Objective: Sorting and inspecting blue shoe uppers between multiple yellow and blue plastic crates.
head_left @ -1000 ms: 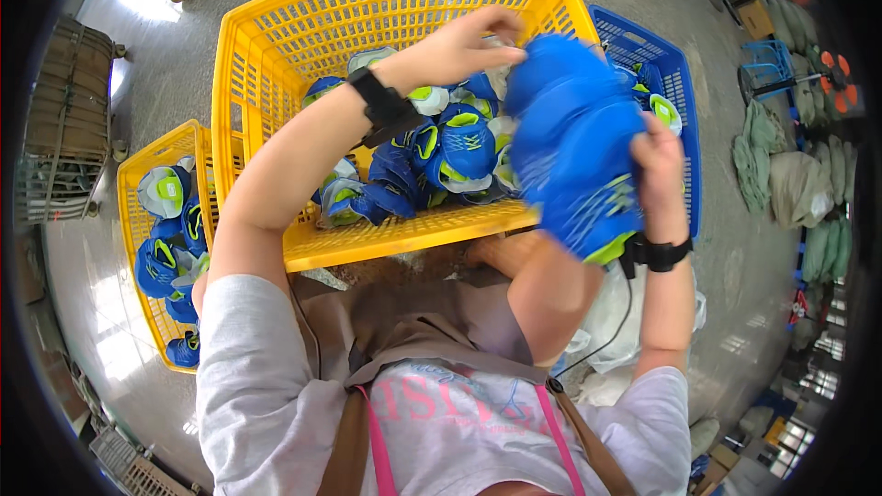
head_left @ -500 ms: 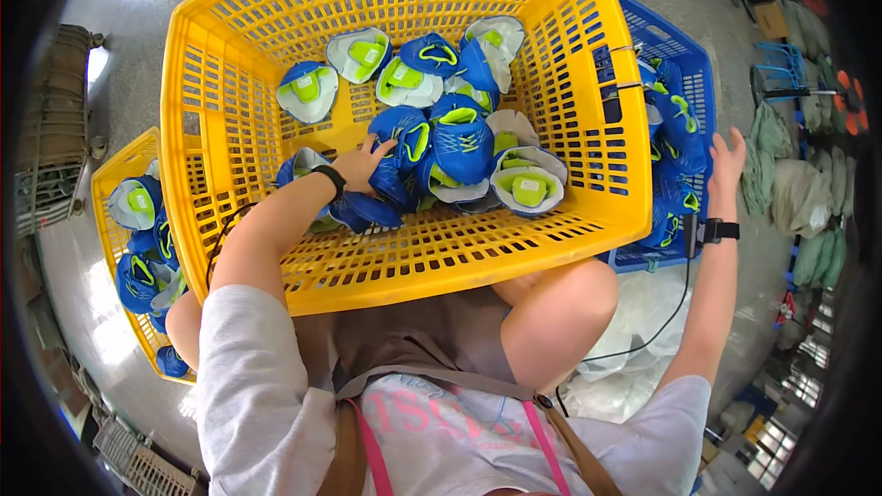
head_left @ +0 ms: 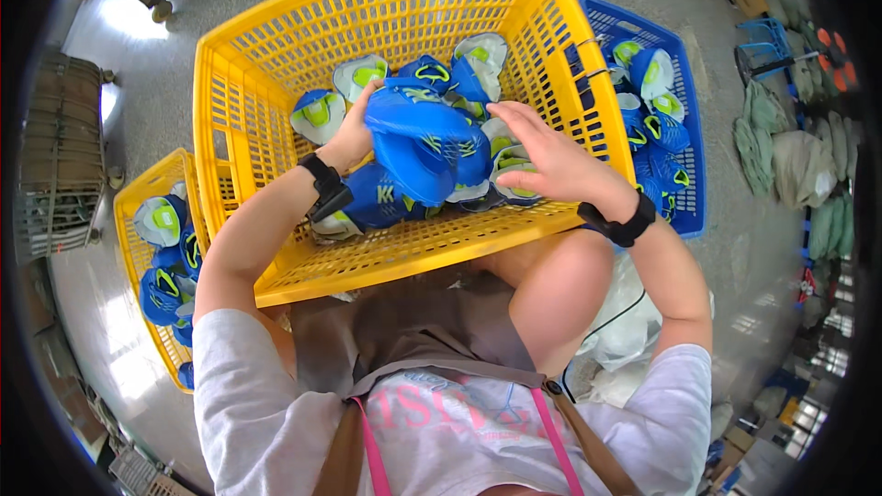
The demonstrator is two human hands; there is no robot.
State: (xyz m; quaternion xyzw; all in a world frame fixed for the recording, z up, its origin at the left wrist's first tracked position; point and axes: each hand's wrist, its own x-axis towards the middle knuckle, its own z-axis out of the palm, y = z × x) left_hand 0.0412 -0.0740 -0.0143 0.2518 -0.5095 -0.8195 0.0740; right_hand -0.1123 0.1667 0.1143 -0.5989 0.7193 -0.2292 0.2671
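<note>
My left hand (head_left: 352,133) grips blue shoe uppers (head_left: 418,115), seemingly two held together, raised above the yellow basket's load. Its thumb and fingers are partly hidden behind them. My right hand (head_left: 560,163) is open just to their right, fingers stretched toward them and thumb apart, holding nothing. Below both hands, the large yellow basket (head_left: 588,142) tilts toward me at my knees. More blue uppers with lime-green linings and whitish undersides (head_left: 317,115) lie loosely inside it, some covered by my hands and the raised pieces.
At the right stands a blue basket (head_left: 695,129) with more uppers. A smaller yellow basket (head_left: 129,243) at the left holds several too. Clear plastic bags (head_left: 625,335) lie by my right knee. A wheeled rack (head_left: 69,142) is far left; sacks (head_left: 804,165) lie far right.
My left hand has lifted blue shoe uppers out of the pile. My right hand has come from beside the blue basket to over the yellow one.
</note>
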